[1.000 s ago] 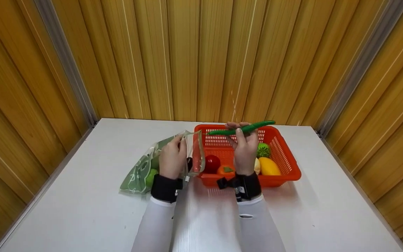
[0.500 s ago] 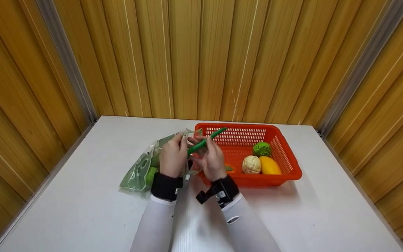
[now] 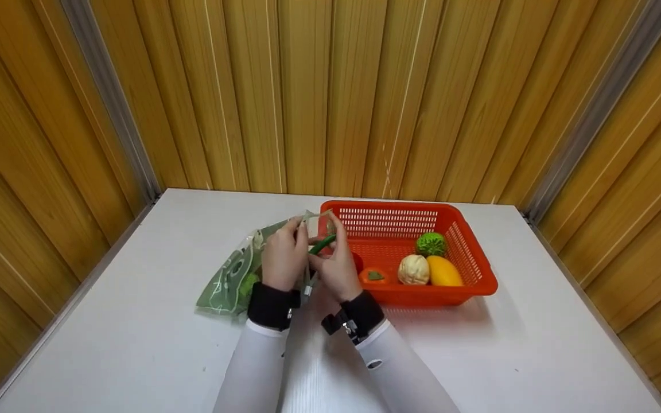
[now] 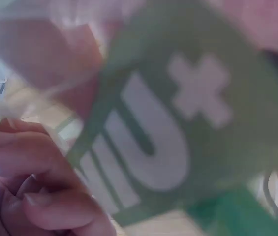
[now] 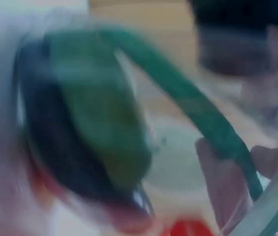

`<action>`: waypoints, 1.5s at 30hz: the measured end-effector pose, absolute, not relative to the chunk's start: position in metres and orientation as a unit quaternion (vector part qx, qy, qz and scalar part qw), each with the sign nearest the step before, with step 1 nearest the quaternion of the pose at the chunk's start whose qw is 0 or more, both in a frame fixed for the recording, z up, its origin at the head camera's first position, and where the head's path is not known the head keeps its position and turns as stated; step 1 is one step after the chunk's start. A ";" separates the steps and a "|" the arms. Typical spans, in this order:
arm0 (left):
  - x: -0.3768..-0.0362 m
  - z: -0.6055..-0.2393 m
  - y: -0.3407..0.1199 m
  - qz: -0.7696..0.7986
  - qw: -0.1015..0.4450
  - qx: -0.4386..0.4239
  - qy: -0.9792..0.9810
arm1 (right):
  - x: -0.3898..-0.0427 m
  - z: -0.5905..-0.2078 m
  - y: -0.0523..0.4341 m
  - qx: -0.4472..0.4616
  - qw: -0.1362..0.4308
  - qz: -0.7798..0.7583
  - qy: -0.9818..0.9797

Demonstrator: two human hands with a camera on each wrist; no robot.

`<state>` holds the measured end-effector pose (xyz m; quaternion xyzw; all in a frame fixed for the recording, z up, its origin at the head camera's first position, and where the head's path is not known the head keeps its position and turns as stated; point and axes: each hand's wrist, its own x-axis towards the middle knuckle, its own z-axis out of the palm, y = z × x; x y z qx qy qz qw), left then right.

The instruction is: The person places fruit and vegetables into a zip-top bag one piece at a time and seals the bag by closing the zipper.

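Observation:
My left hand [image 3: 283, 258] grips the rim of a translucent green-printed plastic bag [image 3: 224, 289], which lies to its left with a green item showing through. The bag's white lettering fills much of the left wrist view. My right hand [image 3: 337, 267] is at the bag's mouth, close beside the left, and holds a slim green chili pepper [image 3: 323, 244]. The pepper slants down to the left between the hands, its lower end hidden behind the left fingers. In the right wrist view the pepper [image 5: 193, 105] passes between fingers, near a blurred dark and green shape [image 5: 84, 113].
A red perforated basket [image 3: 422, 295] stands to the right, partly behind my right hand. In it lie a green textured ball [image 3: 431, 244], a cream wrinkled round item [image 3: 413, 269], a yellow mango-like fruit [image 3: 445, 271] and an orange item with a green top [image 3: 373, 276]. Wood-patterned walls enclose the white table [image 3: 508, 344].
My right hand has moved left and down from over the basket to the bag's mouth, bringing the chili pepper, which now tilts downward. My left hand keeps its place on the bag.

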<state>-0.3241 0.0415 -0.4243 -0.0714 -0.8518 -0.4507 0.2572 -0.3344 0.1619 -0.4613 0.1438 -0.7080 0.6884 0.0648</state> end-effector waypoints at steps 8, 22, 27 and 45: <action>-0.324 -0.423 0.042 -0.458 0.251 -0.055 -0.851 | -0.333 -0.460 0.163 0.143 0.023 0.623 -0.769; -0.324 -0.424 0.043 -0.461 0.254 -0.067 -0.848 | -0.331 -0.465 0.161 0.206 0.129 0.518 -0.820; -0.323 -0.422 0.043 -0.458 0.257 -0.063 -0.849 | -0.330 -0.467 0.157 0.210 0.146 0.485 -0.837; -0.324 -0.423 0.040 -0.455 0.255 -0.059 -0.851 | -0.330 -0.450 0.173 0.197 0.119 0.517 -0.824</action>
